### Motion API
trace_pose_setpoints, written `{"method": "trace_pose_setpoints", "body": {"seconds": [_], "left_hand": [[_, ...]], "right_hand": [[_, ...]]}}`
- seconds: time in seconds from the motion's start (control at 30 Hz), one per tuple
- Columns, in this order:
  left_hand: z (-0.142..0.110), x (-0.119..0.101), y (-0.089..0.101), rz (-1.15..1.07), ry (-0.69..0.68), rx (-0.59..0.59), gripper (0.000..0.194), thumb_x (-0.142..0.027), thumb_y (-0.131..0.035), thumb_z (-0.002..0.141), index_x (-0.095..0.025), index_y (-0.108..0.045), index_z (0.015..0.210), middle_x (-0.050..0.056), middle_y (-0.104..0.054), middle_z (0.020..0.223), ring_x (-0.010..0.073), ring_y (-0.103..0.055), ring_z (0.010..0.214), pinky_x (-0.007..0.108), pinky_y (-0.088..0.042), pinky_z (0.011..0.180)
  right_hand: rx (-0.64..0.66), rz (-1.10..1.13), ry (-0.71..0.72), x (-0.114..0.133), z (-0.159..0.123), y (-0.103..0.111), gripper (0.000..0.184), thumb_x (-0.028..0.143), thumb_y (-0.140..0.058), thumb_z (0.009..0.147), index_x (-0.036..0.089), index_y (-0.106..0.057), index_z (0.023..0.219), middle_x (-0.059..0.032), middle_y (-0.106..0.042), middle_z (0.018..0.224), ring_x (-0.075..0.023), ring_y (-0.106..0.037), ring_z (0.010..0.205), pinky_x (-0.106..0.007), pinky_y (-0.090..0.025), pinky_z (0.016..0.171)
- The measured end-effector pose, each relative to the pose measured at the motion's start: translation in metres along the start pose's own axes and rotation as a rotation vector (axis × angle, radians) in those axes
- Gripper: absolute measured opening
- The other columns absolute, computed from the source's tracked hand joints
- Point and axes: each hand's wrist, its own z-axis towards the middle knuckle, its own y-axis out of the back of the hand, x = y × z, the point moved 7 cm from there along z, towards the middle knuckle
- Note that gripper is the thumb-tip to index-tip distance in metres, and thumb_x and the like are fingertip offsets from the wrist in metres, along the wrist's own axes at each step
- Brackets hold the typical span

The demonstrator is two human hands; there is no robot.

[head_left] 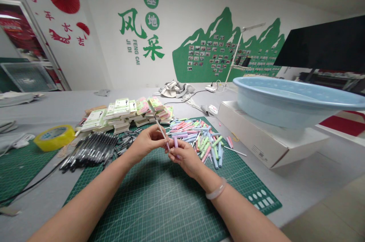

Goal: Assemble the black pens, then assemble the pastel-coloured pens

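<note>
My left hand (149,141) is closed, its fingertips pinching a thin whitish pen refill (160,127) that slants up and away. Close against it, my right hand (186,157) grips a short purple pen part (176,143) between thumb and fingers. The lower end of the refill meets the right fingertips, and whether it touches the purple part I cannot tell. Just beyond the hands lies a loose heap of pastel pen parts (203,141) in pink, green, blue and purple. Left of my left hand, many black pens (91,150) lie side by side.
A green cutting mat (154,200) lies under my hands. Stacked small card boxes (122,110) stand behind the pens. Yellow tape (54,138) lies at the left. On the right, a blue basin (268,107) rests on a white box (273,145). Grey cloths (176,89) lie at the back.
</note>
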Motion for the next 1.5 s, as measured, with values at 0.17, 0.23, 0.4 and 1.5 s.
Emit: {"method": "trace_pose_setpoints", "body": {"seconds": [0.17, 0.23, 0.4, 1.5], "left_hand": [[0.001, 0.003, 0.005, 0.087, 0.002, -0.026, 0.020, -0.023, -0.067, 0.075, -0.015, -0.052, 0.086, 0.003, -0.067, 0.079, 0.0171, -0.064, 0.073, 0.031, -0.050, 0.069], [0.002, 0.003, 0.007, 0.100, -0.009, -0.036, 0.020, -0.022, -0.067, 0.074, -0.015, -0.052, 0.086, 0.003, -0.067, 0.080, 0.0162, -0.063, 0.075, 0.030, -0.049, 0.070], [0.002, 0.005, 0.006, 0.079, 0.002, -0.032, 0.019, -0.023, -0.066, 0.075, -0.015, -0.053, 0.086, 0.003, -0.066, 0.081, 0.0158, -0.062, 0.075, 0.030, -0.050, 0.069], [0.001, 0.009, 0.003, 0.057, 0.041, -0.087, 0.022, -0.028, -0.070, 0.071, -0.015, -0.055, 0.081, 0.002, -0.065, 0.077, 0.0164, -0.062, 0.076, 0.030, -0.050, 0.071]], "right_hand": [[-0.050, 0.014, -0.015, -0.002, 0.000, 0.004, 0.016, 0.022, -0.067, 0.069, 0.016, -0.058, 0.081, 0.0012, -0.052, 0.069, -0.0059, -0.042, 0.052, -0.019, -0.025, 0.046], [-0.062, 0.022, -0.010, -0.002, 0.000, 0.004, 0.017, 0.022, -0.069, 0.068, 0.017, -0.057, 0.080, 0.0030, -0.049, 0.066, -0.0059, -0.042, 0.052, -0.018, -0.026, 0.047], [-0.075, 0.041, 0.005, -0.002, 0.000, 0.006, 0.020, 0.021, -0.069, 0.069, 0.018, -0.053, 0.080, 0.0032, -0.051, 0.072, -0.0051, -0.044, 0.053, -0.017, -0.027, 0.047], [-0.158, -0.074, 0.084, 0.004, 0.000, 0.010, 0.029, 0.019, -0.074, 0.062, 0.018, -0.046, 0.072, 0.0063, -0.051, 0.060, -0.0059, -0.043, 0.044, -0.018, -0.026, 0.041]]}}
